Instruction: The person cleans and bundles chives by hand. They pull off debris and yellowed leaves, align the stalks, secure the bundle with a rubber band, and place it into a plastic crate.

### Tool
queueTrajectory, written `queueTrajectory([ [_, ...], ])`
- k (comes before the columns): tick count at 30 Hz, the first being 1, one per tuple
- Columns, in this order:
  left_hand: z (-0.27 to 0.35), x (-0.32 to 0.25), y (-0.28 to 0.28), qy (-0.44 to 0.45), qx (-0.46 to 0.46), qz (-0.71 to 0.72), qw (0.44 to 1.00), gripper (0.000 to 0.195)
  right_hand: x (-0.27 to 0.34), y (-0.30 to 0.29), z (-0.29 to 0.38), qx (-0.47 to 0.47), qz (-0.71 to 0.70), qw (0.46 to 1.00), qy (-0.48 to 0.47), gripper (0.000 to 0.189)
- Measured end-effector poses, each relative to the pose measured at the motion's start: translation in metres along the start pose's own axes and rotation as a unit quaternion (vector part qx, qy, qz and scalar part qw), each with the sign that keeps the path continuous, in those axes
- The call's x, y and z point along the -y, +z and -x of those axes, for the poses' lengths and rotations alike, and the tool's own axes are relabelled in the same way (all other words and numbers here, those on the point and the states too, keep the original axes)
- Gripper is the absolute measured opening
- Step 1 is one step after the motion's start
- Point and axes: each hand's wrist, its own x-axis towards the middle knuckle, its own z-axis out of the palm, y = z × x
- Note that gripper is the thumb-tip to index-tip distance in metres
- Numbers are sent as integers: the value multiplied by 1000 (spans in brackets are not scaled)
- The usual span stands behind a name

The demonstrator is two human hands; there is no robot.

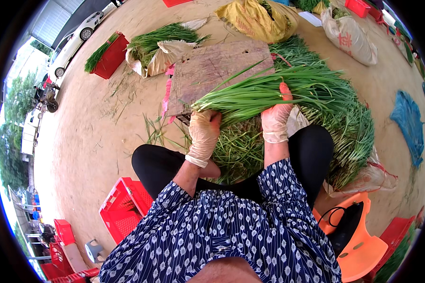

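Note:
A bunch of long green leafy stalks (248,95), like garlic chives, lies across both my hands. My left hand (204,129), in a thin pale glove, grips its whitish stem ends at the near edge of a worn wooden board (219,67). My right hand (278,118), gloved too with orange-tinted fingers, holds the leafy part, its thumb over the leaves. A large heap of the same greens (354,131) curves along the right of the board. Loose leaves and trimmings (239,148) lie between my knees, under the bunch.
A red plastic crate (122,208) stands at lower left, an orange plastic chair (361,240) at lower right. Beyond the board are an open sack of greens (156,53), a red basket of greens (111,58) and a yellow woven sack (256,21). Blue plastic sheeting (409,123) lies far right.

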Motion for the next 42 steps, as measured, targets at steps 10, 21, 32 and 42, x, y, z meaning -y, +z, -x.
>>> queueTrajectory([
  [10,5,-12,-20,46,29,-28,998,14,5,-10,-11,-69,21,997,12,32],
  [21,13,-13,-9,-87,79,100,988,14,1,-5,-7,-17,-10,1000,23,33],
  [32,5,76,-117,-69,163,29,984,12,36,-31,-32,-55,-84,995,5,29],
  [42,-7,5,-95,122,6,-40,992,55,21,-31,-30,-24,-57,998,33,23],
])
